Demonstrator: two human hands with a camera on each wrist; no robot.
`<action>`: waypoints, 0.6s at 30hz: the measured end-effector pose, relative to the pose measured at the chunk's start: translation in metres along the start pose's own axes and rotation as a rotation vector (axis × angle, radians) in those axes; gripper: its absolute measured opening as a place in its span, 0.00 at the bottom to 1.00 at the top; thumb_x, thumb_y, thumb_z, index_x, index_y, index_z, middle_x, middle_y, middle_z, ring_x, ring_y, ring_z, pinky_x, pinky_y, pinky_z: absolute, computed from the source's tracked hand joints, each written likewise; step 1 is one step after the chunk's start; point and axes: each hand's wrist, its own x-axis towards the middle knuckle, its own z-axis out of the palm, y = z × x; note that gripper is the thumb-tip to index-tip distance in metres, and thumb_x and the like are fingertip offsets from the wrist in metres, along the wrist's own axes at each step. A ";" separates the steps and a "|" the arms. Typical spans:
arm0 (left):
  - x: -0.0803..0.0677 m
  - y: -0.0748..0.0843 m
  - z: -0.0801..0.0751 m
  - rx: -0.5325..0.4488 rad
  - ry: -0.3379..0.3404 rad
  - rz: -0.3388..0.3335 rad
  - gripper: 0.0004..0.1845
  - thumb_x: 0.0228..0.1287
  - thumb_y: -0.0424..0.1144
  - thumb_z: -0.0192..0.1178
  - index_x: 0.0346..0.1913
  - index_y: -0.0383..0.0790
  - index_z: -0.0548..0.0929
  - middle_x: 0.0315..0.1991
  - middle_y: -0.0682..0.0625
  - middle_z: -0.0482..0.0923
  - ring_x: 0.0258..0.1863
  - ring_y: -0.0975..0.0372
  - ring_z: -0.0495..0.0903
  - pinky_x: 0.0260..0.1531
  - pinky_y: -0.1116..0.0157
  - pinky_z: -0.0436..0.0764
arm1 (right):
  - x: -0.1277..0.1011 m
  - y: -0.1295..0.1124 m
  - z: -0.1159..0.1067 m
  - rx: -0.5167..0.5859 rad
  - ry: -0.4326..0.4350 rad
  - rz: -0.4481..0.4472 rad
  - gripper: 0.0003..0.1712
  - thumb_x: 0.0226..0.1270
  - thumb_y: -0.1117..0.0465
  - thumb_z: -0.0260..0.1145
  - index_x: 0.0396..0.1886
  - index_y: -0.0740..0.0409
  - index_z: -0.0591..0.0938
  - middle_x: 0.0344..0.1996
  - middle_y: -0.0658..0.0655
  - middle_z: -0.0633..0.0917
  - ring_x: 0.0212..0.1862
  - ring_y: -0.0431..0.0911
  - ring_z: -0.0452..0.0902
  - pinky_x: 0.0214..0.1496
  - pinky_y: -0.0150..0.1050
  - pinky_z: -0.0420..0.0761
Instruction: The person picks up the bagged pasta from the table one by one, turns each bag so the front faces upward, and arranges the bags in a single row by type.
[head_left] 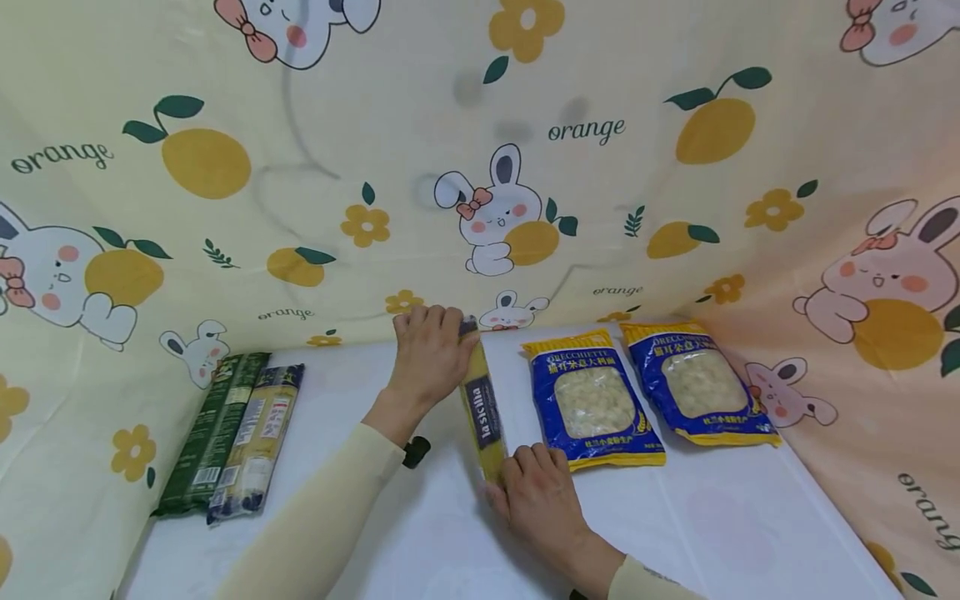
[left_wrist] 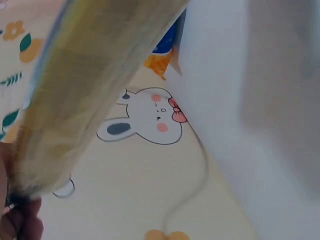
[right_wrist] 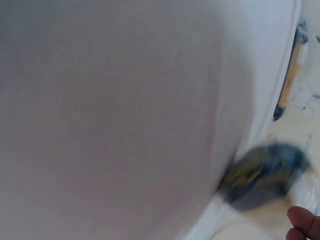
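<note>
A long narrow spaghetti packet (head_left: 482, 407) labelled "la sicilia" lies on the white table (head_left: 720, 517), pointing away from me. My left hand (head_left: 429, 354) grips its far end by the cloth backdrop. My right hand (head_left: 534, 497) holds its near end, fingers curled over it. In the left wrist view the packet (left_wrist: 95, 80) fills the upper left as a blurred yellow band, with fingertips (left_wrist: 20, 222) at the lower left. The right wrist view is blurred white table with one fingertip (right_wrist: 303, 223) at the lower right.
Two blue and yellow orecchiette bags (head_left: 592, 398) (head_left: 699, 383) lie side by side right of the packet. Two more long pasta packets (head_left: 236, 433) lie at the table's left edge. A yellow cloth (head_left: 480, 167) printed with rabbits and oranges walls the back and sides.
</note>
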 end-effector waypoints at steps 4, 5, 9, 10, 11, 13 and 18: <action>-0.004 -0.007 -0.001 -0.133 -0.080 -0.002 0.15 0.80 0.46 0.59 0.55 0.37 0.78 0.49 0.42 0.81 0.53 0.49 0.73 0.52 0.50 0.69 | 0.003 0.006 0.002 0.003 -0.016 0.045 0.29 0.67 0.35 0.69 0.27 0.55 0.76 0.27 0.53 0.72 0.34 0.51 0.68 0.39 0.46 0.67; -0.005 -0.008 -0.001 -0.160 -0.095 -0.001 0.14 0.81 0.45 0.58 0.56 0.37 0.78 0.50 0.43 0.81 0.53 0.49 0.72 0.52 0.50 0.69 | 0.003 0.006 0.004 -0.003 -0.031 0.058 0.31 0.67 0.33 0.70 0.28 0.56 0.76 0.28 0.53 0.72 0.35 0.51 0.68 0.39 0.46 0.67; -0.008 -0.010 -0.001 -0.183 -0.113 0.021 0.13 0.82 0.43 0.56 0.58 0.38 0.77 0.52 0.43 0.82 0.55 0.50 0.72 0.53 0.52 0.70 | 0.007 0.005 0.010 -0.014 -0.110 0.102 0.34 0.65 0.29 0.70 0.30 0.57 0.78 0.28 0.53 0.73 0.35 0.51 0.67 0.40 0.46 0.68; -0.008 -0.010 -0.001 -0.173 -0.111 0.022 0.14 0.82 0.44 0.55 0.58 0.38 0.77 0.52 0.44 0.82 0.55 0.50 0.72 0.53 0.53 0.69 | 0.007 0.004 0.012 -0.007 -0.119 0.111 0.34 0.65 0.29 0.70 0.31 0.58 0.79 0.28 0.53 0.73 0.35 0.51 0.67 0.40 0.46 0.68; -0.009 -0.010 0.000 -0.157 -0.107 0.021 0.14 0.82 0.46 0.55 0.57 0.38 0.77 0.51 0.44 0.82 0.55 0.50 0.73 0.52 0.53 0.69 | 0.008 0.003 0.014 0.002 -0.124 0.120 0.34 0.65 0.30 0.70 0.30 0.58 0.79 0.28 0.53 0.73 0.35 0.51 0.68 0.40 0.45 0.68; -0.009 -0.010 0.001 -0.112 -0.093 0.019 0.16 0.82 0.49 0.55 0.54 0.38 0.77 0.48 0.44 0.81 0.53 0.50 0.73 0.50 0.53 0.68 | 0.008 0.000 0.017 0.019 -0.111 0.131 0.34 0.64 0.31 0.71 0.28 0.57 0.77 0.26 0.54 0.72 0.35 0.52 0.68 0.39 0.45 0.68; -0.010 -0.010 0.010 -0.022 -0.033 0.040 0.17 0.84 0.50 0.51 0.45 0.37 0.74 0.37 0.44 0.76 0.46 0.48 0.74 0.47 0.50 0.69 | 0.009 -0.005 0.019 0.043 -0.064 0.155 0.32 0.61 0.33 0.72 0.24 0.56 0.73 0.24 0.53 0.71 0.34 0.52 0.68 0.38 0.44 0.66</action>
